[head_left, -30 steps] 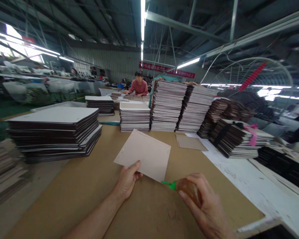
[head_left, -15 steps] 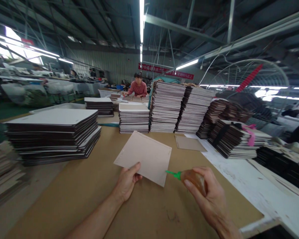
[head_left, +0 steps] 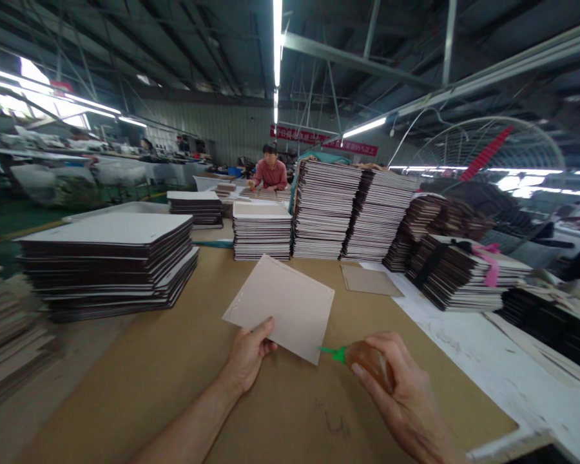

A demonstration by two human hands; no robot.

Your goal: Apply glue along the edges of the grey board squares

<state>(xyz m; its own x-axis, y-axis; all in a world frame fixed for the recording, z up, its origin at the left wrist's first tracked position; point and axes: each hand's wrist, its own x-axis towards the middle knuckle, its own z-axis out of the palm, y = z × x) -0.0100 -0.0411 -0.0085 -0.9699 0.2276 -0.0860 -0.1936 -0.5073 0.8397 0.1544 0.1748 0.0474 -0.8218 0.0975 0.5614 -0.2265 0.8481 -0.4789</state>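
Note:
My left hand point(head_left: 251, 354) pinches the near edge of a beige rectangular board point(head_left: 283, 309), thumb on top and fingers beneath. The board is held tilted above the brown tabletop, with small glossy marks along its left edge and a line near its far edge. In my right hand point(head_left: 401, 393) is a glue bottle point(head_left: 370, 364) of clear plastic with amber contents, lying on its side. Its green nozzle points left, and the tip is at the board's right edge near the lower right corner. Whether the tip touches the board I cannot tell.
Dark, white-topped panels form a stack point(head_left: 106, 264) at left. Taller stacks point(head_left: 326, 209) stand at the back, and a strapped bundle point(head_left: 464, 274) sits at right. Another board point(head_left: 371, 280) lies flat on the brown tabletop point(head_left: 174, 386). A person point(head_left: 270, 173) works across the table.
The glue bottle in my right hand has moved down and slightly left along the board's right edge, towards its lower corner. My left hand holds the board almost still.

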